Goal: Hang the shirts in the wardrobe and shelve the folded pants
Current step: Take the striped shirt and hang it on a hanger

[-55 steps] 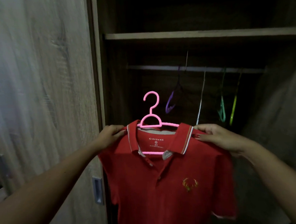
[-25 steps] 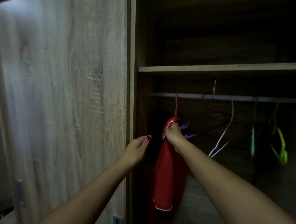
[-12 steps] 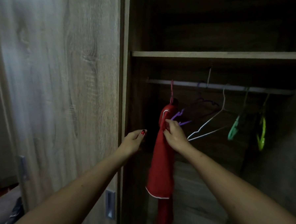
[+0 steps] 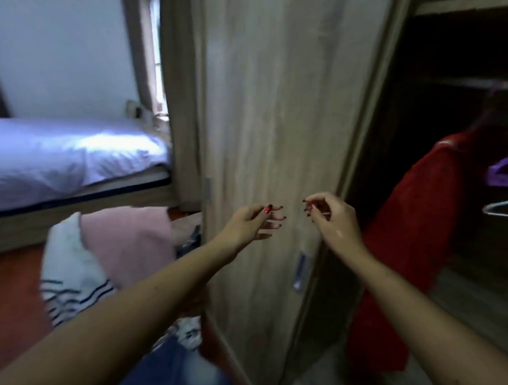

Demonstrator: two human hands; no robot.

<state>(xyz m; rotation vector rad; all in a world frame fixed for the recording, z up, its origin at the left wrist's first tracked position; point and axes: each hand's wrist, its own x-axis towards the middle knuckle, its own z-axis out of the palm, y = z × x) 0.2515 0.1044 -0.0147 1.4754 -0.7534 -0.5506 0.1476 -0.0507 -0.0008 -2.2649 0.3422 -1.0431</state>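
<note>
Dim wardrobe (image 4: pixel 460 49), perhaps red shirt (image 4: pixel 418 213)

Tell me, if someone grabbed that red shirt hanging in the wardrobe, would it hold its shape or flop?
The red shirt would probably flop: it hangs in long soft folds, so the cloth looks limp. It likely weighs little, since one thin hanger seems to carry it. A push would probably set it swinging, as only its top is held.
</note>
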